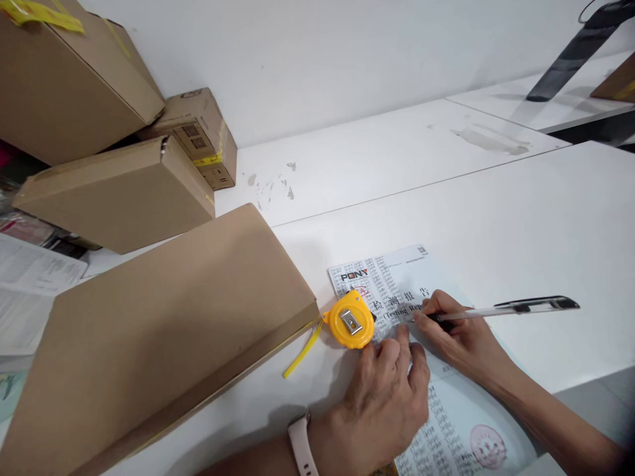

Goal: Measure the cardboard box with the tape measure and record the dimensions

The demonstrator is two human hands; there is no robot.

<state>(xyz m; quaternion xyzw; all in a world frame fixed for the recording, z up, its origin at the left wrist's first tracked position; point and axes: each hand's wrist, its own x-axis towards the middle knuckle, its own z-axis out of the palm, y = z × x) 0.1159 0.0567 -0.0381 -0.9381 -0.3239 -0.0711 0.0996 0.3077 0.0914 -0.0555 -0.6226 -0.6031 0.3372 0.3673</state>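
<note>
1. Your right hand (461, 337) is closed on a slim clear-barrelled pen with a black cap (526, 306), its capped end pointing right; you cannot tell whether the tip touches the paper.
2. Your left hand (387, 393), fingers bent and slightly parted, rests on the paper just beside the right; a pale pink watch strap (300, 441) circles that wrist.
3. Under your 2 hands lies the pale blue printed paper report (441, 268), with a red round stamp near its lower end.
4. A round yellow tape measure (340, 338) with a metal clip sits on the report's left edge, near your left fingertips.
5. Left of it lies a large flat brown cardboard box (188, 311) on the white tabletop (520, 225).
6. Beyond, 3 more brown cardboard boxes (114, 198) are piled together.
</note>
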